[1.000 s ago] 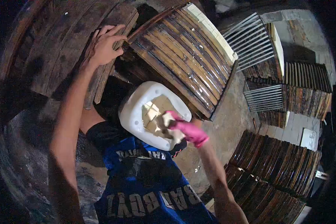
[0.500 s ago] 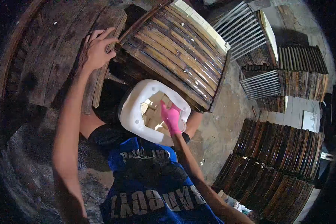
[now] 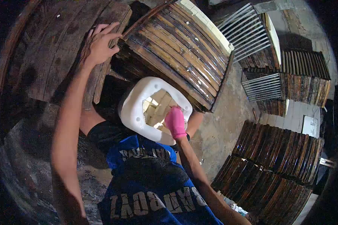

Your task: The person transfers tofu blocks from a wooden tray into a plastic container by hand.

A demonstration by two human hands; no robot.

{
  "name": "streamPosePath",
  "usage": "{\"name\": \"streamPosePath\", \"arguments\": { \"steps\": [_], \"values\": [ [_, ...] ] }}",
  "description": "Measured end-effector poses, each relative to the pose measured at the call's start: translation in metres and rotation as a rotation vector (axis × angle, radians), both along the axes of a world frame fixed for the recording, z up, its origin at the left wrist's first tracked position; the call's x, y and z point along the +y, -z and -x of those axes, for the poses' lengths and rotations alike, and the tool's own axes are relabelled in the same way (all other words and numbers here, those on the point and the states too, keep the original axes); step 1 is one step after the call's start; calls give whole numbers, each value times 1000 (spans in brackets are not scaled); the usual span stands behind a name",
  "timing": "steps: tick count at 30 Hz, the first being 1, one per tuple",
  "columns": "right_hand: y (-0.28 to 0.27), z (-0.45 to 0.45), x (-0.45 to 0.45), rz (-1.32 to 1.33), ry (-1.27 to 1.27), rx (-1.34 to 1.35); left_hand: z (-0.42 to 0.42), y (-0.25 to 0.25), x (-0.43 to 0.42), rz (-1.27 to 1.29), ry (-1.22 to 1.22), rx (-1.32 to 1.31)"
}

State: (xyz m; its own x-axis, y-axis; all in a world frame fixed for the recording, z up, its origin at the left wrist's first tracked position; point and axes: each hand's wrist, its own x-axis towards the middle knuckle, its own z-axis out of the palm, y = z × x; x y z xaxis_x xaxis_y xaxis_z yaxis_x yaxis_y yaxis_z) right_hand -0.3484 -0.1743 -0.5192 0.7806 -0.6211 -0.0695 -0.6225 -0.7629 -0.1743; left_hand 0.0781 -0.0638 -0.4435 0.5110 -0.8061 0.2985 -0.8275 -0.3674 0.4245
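My left hand (image 3: 100,45) lies bare across the edge of a dark wooden plank panel (image 3: 60,56), its fingers stretched out and nothing held. A cut-open white plastic container (image 3: 130,109) sits between my legs, with pale cream blocks (image 3: 154,112) inside. My right hand (image 3: 175,122), in a pink glove, is over the container's right-hand side, near the rim. Its fingers are curled; what they hold, if anything, is hidden. Just in front of me, beside the container, slopes a wet wooden slatted rack (image 3: 176,52).
Pale blocks (image 3: 204,20) line the rack's far edge. Metal-barred racks (image 3: 246,35) and stacked wooden slat trays (image 3: 306,80) stand at the upper right. More dark slat stacks (image 3: 278,150) lie at the right. Stained concrete floor (image 3: 223,127) runs between them.
My gloved right hand has shifted slightly toward the container's right rim, and its raised finger has curled in. My left hand stays on the plank panel.
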Motion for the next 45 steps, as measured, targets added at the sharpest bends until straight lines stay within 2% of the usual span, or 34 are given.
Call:
{"name": "streamPosePath", "arguments": {
  "steps": [2,6,8,9,11,12,14,17,21,23,25,27,29,30,32,33,35,36,37,38,41,43,45],
  "values": [
    [-26,-20,6,-79,89,-147,-2,8,-2,107,7,2],
    [-20,-22,0,9,32,-123,-5,8,-3,125,51,2],
    [-22,-23,-6,-128,127,112,-2,1,0,50,17,-29],
    [-22,-22,-4,-125,120,110,-1,0,-1,53,10,-32],
    [-20,-18,5,56,62,-255,1,1,0,66,17,36],
    [-37,-26,10,48,59,-252,1,0,1,31,-7,-43],
    [-85,-49,20,-42,-12,140,0,2,2,33,-4,-37],
    [-68,-50,11,-70,-95,-2,1,1,-1,47,16,-19],
    [-39,-40,1,-44,-74,-45,0,-3,1,14,6,-17],
    [-37,-37,-2,-292,200,20,0,-3,2,20,10,-23],
    [-25,-39,-1,-237,116,35,0,-2,1,30,24,-27],
    [-38,-40,3,-178,35,54,0,-3,0,10,22,-30],
    [-57,-42,6,-379,66,-1,0,-6,-1,17,20,-28],
    [-53,-32,12,-380,63,0,0,-7,-1,1,3,-51],
    [-34,-1,28,-141,94,-63,2,-6,2,-26,-9,-67],
    [-22,2,29,-144,102,-64,0,-5,2,-29,-9,-60],
    [1,5,32,-322,42,119,1,-5,-1,-29,11,-57],
    [10,7,31,-321,55,111,3,-7,0,-31,16,-38],
    [18,5,28,-339,19,245,2,-11,2,-29,23,-25],
    [9,1,19,-361,-16,332,2,-9,2,11,46,-43],
    [-91,-15,-10,-469,-25,520,9,-26,1,-97,14,-28],
    [-156,-18,-48,-599,80,475,12,-30,-1,-116,-2,0],
    [-168,4,-111,-923,255,-145,12,-28,-3,-113,1,6]
  ]
}}
